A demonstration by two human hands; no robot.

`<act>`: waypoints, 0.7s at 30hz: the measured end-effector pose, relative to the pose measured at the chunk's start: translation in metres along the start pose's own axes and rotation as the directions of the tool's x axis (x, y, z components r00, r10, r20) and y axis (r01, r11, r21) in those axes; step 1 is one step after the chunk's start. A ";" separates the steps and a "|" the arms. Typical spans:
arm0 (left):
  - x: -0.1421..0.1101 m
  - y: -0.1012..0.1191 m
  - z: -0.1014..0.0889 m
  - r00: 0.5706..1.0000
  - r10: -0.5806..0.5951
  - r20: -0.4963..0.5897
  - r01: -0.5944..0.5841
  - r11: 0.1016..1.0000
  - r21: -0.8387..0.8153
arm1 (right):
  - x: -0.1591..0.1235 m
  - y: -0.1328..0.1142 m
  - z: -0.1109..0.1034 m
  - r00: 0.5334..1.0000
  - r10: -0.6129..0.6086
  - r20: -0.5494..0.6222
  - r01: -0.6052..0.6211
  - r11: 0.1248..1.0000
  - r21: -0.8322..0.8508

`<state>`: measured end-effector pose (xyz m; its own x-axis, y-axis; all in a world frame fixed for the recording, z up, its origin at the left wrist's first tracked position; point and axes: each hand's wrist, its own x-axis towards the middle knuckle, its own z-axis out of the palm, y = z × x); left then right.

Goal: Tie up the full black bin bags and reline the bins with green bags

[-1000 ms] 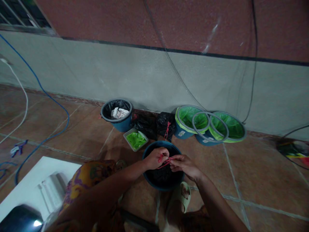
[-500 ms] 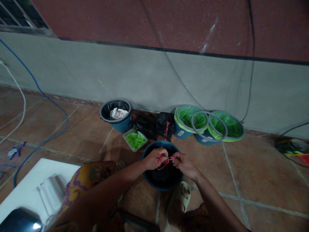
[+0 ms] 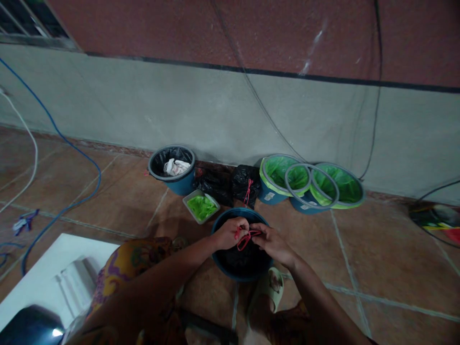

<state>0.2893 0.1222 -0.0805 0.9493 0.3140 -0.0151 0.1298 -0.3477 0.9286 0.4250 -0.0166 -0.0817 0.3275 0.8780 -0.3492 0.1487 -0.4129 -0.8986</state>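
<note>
My left hand (image 3: 232, 233) is closed on a red drawstring (image 3: 243, 241), which hangs in a loop between my hands. From the other side, my right hand (image 3: 270, 241) pinches the same string with bent fingers, close to the left fingertips. Both hands are over the mouth of a dark blue bucket (image 3: 216, 264) on the floor between my feet. Dark plastic, like a black bag (image 3: 239, 261), shows inside the bucket, though it is dim. Whether the string is fixed to that bag is hidden by my hands.
Behind stand a black-lined bin (image 3: 179, 187) with crumpled white paper, tied black bags (image 3: 245, 182), and two bins (image 3: 275, 195) with green liners and loose grey rims (image 3: 330, 176). A tray (image 3: 201, 207) of green bags lies nearby. A white board (image 3: 43, 273) and blue hose (image 3: 97, 179) are left.
My right hand has shifted slightly left, closer to my left hand, with its fingers now more bent over the string. The red loop hangs wider and more open.
</note>
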 end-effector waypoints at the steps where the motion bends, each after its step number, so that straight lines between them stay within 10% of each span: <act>1: 0.000 0.000 0.000 1.000 0.001 0.001 -0.001 1.000 -0.006 | 0.000 -0.002 0.002 0.999 0.035 0.011 -0.036 0.999 0.033; 8: 0.000 -0.002 0.000 1.000 -0.026 0.016 0.027 1.000 -0.007 | 0.004 0.012 0.007 0.994 0.068 -0.080 -0.070 0.997 -0.021; 15: -0.001 -0.003 0.000 0.999 -0.021 0.030 0.022 0.999 -0.024 | 0.001 0.005 -0.010 0.945 -0.048 -0.324 -0.158 0.801 -0.578; 21: -0.002 -0.002 0.001 0.996 -0.077 0.046 0.081 0.994 -0.074 | -0.002 0.001 -0.021 0.931 -0.022 -0.364 -0.212 0.779 -0.589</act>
<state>0.2878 0.1216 -0.0831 0.9486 0.2990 -0.1040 0.1843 -0.2547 0.9493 0.4445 -0.0238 -0.0764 0.6415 0.7382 -0.2087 0.5964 -0.6511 -0.4695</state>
